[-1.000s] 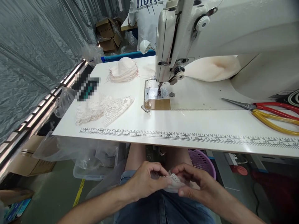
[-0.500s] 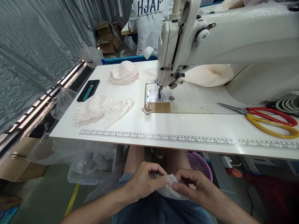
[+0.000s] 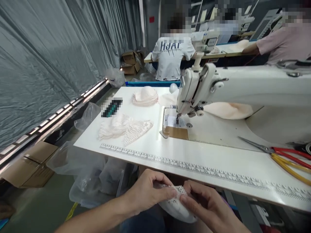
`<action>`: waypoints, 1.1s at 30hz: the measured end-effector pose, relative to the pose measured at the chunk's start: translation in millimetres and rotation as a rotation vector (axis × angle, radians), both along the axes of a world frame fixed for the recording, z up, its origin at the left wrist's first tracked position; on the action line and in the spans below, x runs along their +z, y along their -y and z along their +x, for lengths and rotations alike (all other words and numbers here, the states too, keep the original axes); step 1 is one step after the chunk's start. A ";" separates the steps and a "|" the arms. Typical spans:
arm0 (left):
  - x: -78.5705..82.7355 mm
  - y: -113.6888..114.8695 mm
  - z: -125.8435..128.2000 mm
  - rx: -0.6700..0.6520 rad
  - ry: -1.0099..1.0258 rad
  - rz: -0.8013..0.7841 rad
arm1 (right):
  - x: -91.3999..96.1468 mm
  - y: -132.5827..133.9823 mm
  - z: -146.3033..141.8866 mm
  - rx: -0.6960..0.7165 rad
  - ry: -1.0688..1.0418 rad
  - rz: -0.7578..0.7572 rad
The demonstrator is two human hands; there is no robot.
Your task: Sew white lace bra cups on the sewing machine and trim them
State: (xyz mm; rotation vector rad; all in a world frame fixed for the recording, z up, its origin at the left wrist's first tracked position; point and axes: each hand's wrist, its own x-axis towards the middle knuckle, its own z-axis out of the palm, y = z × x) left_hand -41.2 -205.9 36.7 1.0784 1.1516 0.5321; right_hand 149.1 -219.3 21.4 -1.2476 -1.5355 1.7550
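A white lace-edged fabric cup [image 3: 178,208] is held above my lap, below the front edge of the table. My left hand [image 3: 152,192] pinches its lace edge between thumb and fingers. From the other side my right hand [image 3: 205,202] grips the same piece, thumb on top. Some of the fabric is hidden behind my fingers. On the table beyond lie a stack of lace pieces [image 3: 115,126] and, farther back, a stack of pale pink cups [image 3: 145,96]. The sewing machine [image 3: 187,87] stands to the right, with nothing of mine touching it.
Scissors [image 3: 274,153] with red and yellow handles lie at the right. A ruler strip [image 3: 170,160] runs along the table's front edge. A phone [image 3: 113,107] lies at the left. Plastic bags [image 3: 85,174] and a cardboard box [image 3: 31,165] are below. Co-workers [image 3: 172,55] sit ahead.
The view has tilted up and turned, showing more co-workers and machines ahead. Both hands stay on the lace-edged cup, and more of its rounded body now shows below them.
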 end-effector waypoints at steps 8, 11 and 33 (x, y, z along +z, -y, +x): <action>57.6 -124.7 -7.6 -0.476 -0.379 0.607 | 3.9 -77.6 -11.1 -0.024 0.295 0.464; 45.7 -180.1 10.2 -0.594 -0.460 0.707 | -3.0 -112.9 10.6 -0.072 0.498 0.611; 9.8 -243.1 44.2 -0.847 -0.567 0.796 | -33.7 -168.7 57.6 0.232 0.620 1.589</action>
